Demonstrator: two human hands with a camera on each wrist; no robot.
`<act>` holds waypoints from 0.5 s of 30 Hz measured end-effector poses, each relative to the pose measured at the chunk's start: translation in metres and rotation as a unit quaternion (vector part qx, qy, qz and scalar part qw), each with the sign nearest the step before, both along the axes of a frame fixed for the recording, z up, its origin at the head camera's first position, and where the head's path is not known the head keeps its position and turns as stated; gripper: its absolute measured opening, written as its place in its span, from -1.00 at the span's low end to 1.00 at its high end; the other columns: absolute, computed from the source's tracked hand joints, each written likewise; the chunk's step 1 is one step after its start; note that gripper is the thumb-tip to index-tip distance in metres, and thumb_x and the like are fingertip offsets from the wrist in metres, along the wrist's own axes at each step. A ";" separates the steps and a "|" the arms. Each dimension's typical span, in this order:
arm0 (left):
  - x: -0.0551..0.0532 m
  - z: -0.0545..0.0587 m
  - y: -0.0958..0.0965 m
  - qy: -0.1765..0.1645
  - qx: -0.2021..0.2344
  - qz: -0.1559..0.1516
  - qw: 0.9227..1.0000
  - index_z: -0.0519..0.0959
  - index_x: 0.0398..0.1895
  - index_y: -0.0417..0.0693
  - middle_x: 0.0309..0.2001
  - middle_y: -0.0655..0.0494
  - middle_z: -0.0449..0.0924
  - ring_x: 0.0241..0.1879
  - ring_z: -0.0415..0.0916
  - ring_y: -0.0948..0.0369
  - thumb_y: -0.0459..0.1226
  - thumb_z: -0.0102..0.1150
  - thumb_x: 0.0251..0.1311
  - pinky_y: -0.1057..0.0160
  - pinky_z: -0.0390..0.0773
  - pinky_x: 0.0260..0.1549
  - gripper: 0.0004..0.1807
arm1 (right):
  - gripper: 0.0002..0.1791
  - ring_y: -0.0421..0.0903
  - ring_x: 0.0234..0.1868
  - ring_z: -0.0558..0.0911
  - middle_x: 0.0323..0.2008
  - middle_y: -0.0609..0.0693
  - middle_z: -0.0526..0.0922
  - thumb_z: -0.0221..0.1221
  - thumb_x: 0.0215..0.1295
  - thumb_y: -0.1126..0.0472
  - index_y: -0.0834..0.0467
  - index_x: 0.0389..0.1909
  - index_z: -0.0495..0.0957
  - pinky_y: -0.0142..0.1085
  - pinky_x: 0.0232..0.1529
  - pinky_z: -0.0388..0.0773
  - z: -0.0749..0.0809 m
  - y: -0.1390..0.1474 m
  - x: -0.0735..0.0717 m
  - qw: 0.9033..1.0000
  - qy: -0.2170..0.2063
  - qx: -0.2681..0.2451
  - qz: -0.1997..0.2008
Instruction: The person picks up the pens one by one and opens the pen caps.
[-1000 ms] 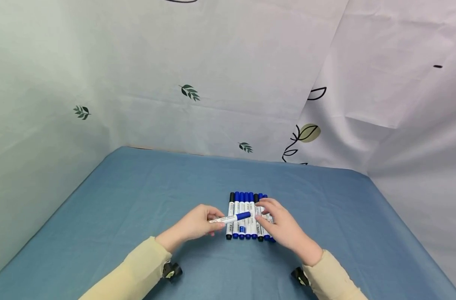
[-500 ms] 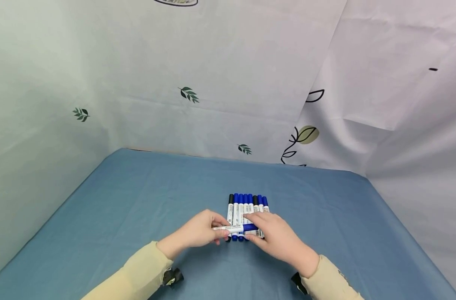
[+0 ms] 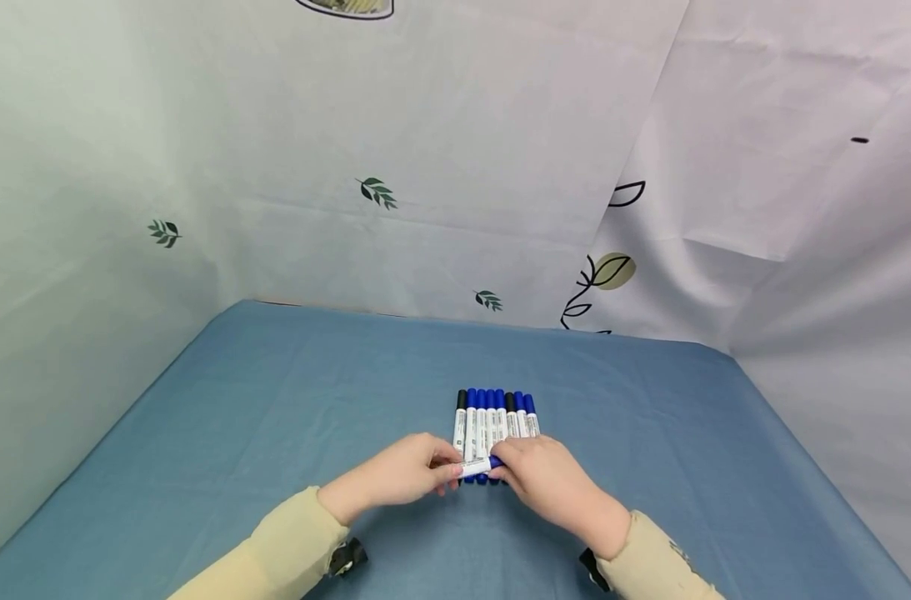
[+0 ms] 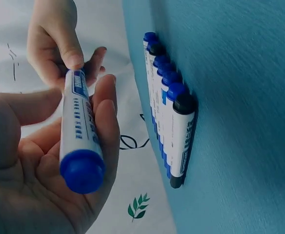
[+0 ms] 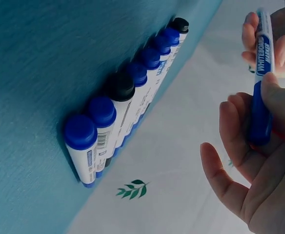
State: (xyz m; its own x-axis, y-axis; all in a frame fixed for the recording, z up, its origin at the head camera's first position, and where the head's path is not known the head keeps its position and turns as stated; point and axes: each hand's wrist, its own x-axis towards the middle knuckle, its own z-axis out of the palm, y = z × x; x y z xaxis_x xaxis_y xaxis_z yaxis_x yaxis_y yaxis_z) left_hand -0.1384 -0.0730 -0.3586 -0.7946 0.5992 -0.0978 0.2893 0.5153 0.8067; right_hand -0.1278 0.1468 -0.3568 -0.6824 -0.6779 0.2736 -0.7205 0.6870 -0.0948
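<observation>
A white whiteboard marker [image 3: 475, 467] with a blue cap is held across the near end of a marker row, between both hands. My left hand [image 3: 406, 471] grips its white barrel; the blue rear end [image 4: 82, 171] points at the left wrist camera. With thumb and fingers, my right hand [image 3: 548, 483] pinches the blue cap [image 5: 260, 109], which is still joined to the barrel in the right wrist view. Behind the hands lies the row of white markers [image 3: 491, 419], side by side, most blue-capped and two black-capped [image 3: 462, 400]. The hands cover part of the row's near ends.
Blue cloth [image 3: 335, 367] covers the table under the markers. White fabric [image 3: 290, 142] with leaf prints hangs along the back and both sides. A dark wrist device [image 3: 346, 557] sits below the left cuff.
My right hand has moved left from over the row and taken hold of the cap. The held marker has come nearer to me, across the row's near ends.
</observation>
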 end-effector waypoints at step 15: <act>0.002 0.003 0.005 0.074 -0.054 0.000 0.996 0.61 -0.37 -0.13 -0.68 0.29 0.41 -0.69 0.30 0.40 -0.33 0.05 0.31 0.42 0.31 -0.66 -0.84 | -0.86 -0.28 -0.56 0.49 -0.57 -0.18 0.51 0.32 0.11 0.13 0.05 -0.43 0.54 -0.39 -0.49 0.40 -0.011 0.004 -0.009 0.994 0.099 -0.001 0.039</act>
State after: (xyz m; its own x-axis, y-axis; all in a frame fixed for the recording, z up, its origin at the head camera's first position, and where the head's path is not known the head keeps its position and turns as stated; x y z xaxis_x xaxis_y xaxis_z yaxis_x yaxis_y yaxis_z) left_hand -0.1364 -0.0682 -0.3553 -0.8051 0.5915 -0.0439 0.4008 0.5972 0.6948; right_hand -0.1369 0.1510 -0.3681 -0.5600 -0.7263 0.3985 -0.7765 0.6279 0.0532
